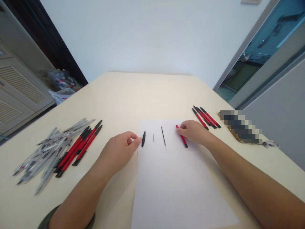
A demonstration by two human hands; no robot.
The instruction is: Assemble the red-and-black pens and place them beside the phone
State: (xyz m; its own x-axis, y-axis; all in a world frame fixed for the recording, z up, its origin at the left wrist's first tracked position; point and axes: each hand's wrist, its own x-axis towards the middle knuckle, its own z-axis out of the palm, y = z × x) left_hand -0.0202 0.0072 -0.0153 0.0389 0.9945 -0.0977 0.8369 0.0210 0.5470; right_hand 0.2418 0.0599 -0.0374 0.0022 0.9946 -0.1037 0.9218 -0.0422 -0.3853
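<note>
Table [124,95], white wall [152,31] behind. Paper [176,184] at near edge: my right hand [194,131] pinches red barrel [184,140]; left hand [121,149] loose, empty, beside black cap [143,139].

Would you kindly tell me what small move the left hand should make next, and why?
Probably pinch the black cap: the left hand lies just beside it at the edge of the white sheet, fingertips almost touching, while the right hand rests on the red barrel.
</note>
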